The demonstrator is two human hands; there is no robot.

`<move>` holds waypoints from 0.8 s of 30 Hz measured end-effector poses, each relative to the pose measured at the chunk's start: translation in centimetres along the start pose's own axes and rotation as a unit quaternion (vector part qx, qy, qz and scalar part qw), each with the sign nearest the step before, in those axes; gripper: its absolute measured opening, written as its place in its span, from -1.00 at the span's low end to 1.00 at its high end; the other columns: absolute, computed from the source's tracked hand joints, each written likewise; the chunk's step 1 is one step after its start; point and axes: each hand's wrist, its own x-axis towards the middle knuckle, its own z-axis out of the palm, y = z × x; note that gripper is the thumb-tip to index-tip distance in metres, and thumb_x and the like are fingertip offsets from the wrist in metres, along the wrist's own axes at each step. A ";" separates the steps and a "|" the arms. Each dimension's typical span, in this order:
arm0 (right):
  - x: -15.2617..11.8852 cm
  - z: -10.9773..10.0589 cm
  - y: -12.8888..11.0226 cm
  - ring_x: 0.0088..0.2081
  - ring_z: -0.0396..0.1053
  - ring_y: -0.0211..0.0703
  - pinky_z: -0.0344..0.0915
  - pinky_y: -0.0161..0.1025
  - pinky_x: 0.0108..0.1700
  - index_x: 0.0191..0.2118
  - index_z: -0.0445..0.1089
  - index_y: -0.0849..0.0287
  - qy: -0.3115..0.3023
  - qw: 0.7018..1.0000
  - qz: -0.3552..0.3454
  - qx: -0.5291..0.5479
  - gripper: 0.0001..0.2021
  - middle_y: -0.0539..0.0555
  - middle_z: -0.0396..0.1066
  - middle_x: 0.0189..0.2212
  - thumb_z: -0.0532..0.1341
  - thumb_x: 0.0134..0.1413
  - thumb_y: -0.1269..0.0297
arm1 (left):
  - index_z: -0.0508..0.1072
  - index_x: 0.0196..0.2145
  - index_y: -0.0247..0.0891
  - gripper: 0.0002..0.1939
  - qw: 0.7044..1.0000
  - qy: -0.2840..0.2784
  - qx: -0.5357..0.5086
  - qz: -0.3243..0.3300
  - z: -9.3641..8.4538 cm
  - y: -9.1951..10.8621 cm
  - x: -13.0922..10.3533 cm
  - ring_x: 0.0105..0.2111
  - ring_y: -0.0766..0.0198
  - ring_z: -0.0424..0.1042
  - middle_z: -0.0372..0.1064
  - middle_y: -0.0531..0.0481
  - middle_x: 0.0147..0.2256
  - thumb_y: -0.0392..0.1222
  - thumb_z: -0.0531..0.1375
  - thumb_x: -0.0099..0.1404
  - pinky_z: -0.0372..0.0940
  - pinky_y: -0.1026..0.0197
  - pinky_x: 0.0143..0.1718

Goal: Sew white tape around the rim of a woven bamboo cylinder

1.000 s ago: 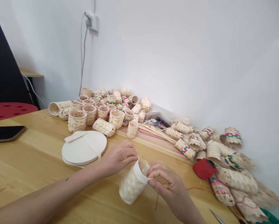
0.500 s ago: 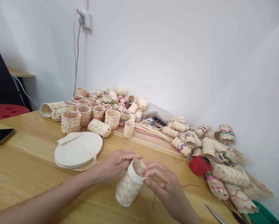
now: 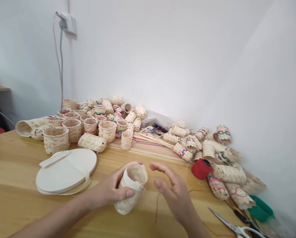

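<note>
My left hand (image 3: 114, 188) is wrapped around a small woven basket (image 3: 129, 203), thumb across its front. The basket tilts, its open mouth facing up and toward me, with a pale flat strip (image 3: 131, 182) around part of the rim. Just right of it, my right hand (image 3: 171, 191) is apart from the basket, thumb and fingers spread and slightly blurred. A thin red thread (image 3: 157, 206) hangs by the right hand and runs over the table behind it. Whether the thread touches that hand I cannot tell.
A white roll of flat strip (image 3: 66, 172) lies at left. Several woven baskets (image 3: 56, 140) crowd the back. At right are a red thread spool (image 3: 202, 169), scissors (image 3: 233, 227), a green container (image 3: 260, 209) and more baskets (image 3: 228, 173). Thin sticks (image 3: 155, 139) lie at the back.
My right hand has let go of the rim and moved off to the right, opening. My left hand has shifted from the rim to around the basket's side. The view has turned right.
</note>
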 end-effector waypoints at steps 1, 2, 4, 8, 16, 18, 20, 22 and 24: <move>0.0 -0.2 0.3 0.02 0.30 -0.12 0.19 -0.21 0.05 0.06 0.29 -0.02 0.010 0.999 0.025 0.025 -0.66 0.04 0.38 -0.01 0.12 0.20 0.09 | -0.01 0.23 -0.26 -0.06 1.000 -0.009 -0.001 -0.001 -0.1 0.4 -0.1 0.05 -0.01 0.19 0.14 -0.19 0.13 0.24 0.23 0.05 0.12 0.08 0.04; 0.1 -0.2 0.7 0.05 0.28 -0.12 0.17 -0.18 0.08 0.11 0.25 -0.03 0.013 0.997 0.047 0.052 -0.62 0.05 0.36 0.03 0.07 0.22 0.05 | -0.03 0.24 -0.26 -0.05 1.000 -0.020 -0.003 0.000 -0.1 0.7 -0.2 0.05 -0.03 0.18 0.14 -0.20 0.13 0.25 0.23 0.05 0.12 0.07 0.03; 0.2 0.1 1.4 0.09 0.25 -0.10 0.13 -0.12 0.12 0.17 0.19 0.00 -0.012 0.990 0.079 0.112 -0.57 0.08 0.31 0.08 0.00 0.25 0.00 | -0.07 0.26 -0.25 -0.03 0.999 -0.047 -0.010 0.014 0.1 1.4 -0.4 0.06 -0.05 0.16 0.16 -0.20 0.11 0.25 0.22 0.06 0.12 0.06 0.03; 0.5 1.4 1.9 -0.04 0.35 -0.09 0.17 -0.10 0.08 0.07 0.34 0.10 -0.091 0.970 0.101 0.201 -0.54 0.11 0.45 -0.10 -0.06 0.26 -0.03 | -0.14 0.29 -0.21 -0.02 0.995 -0.089 -0.022 0.031 0.6 1.7 -0.6 0.09 -0.07 0.12 0.16 -0.19 0.10 0.23 0.21 0.09 0.09 0.03 0.04; 0.6 1.7 2.5 -0.43 0.32 -0.23 0.24 -0.34 -0.37 -0.41 0.49 0.19 -0.025 0.974 0.143 0.176 -0.69 -0.01 0.42 -0.51 0.26 -0.01 0.00 | -0.27 0.31 -0.26 0.13 0.996 -0.088 -0.021 -0.006 0.4 1.0 -0.8 0.12 -0.09 0.07 0.10 -0.26 0.14 0.26 0.25 0.01 0.03 0.00 0.08; 0.6 1.7 2.6 -0.43 0.33 -0.23 0.24 -0.35 -0.37 -0.40 0.49 0.19 -0.007 0.976 0.139 0.165 -0.73 0.00 0.45 -0.49 0.27 -0.02 0.05 | -0.27 0.31 -0.27 0.14 0.995 -0.091 -0.034 -0.015 0.4 0.9 -0.8 0.13 -0.08 0.05 0.07 -0.25 0.15 0.25 0.26 0.01 -0.03 -0.01 0.12; 0.6 1.8 2.6 -0.43 0.33 -0.23 0.23 -0.35 -0.38 -0.41 0.49 0.19 0.003 0.980 0.132 0.151 -0.75 0.00 0.46 -0.48 0.27 0.00 0.08 | -0.26 0.31 -0.28 0.14 0.994 -0.096 -0.046 -0.021 0.4 0.8 -0.9 0.15 -0.07 0.02 0.04 -0.24 0.17 0.23 0.27 0.00 -0.08 0.00 0.15; 0.6 1.9 2.5 -0.44 0.34 -0.23 0.22 -0.36 -0.39 -0.41 0.49 0.19 0.007 0.983 0.128 0.133 -0.76 0.00 0.46 -0.49 0.26 0.01 0.10 | -0.24 0.30 -0.28 0.14 0.994 -0.097 -0.052 -0.023 0.4 0.8 -1.0 0.16 -0.06 0.02 0.04 -0.23 0.17 0.22 0.28 -0.01 -0.07 0.00 0.16; 0.6 1.9 2.4 -0.43 0.34 -0.22 0.22 -0.36 -0.39 -0.42 0.49 0.18 0.007 0.985 0.127 0.118 -0.77 0.00 0.46 -0.49 0.26 0.01 0.10 | -0.26 0.30 -0.28 0.16 0.994 -0.091 -0.052 -0.022 0.5 0.9 -1.0 0.14 -0.05 0.05 0.08 -0.23 0.14 0.23 0.29 -0.02 -0.05 0.00 0.15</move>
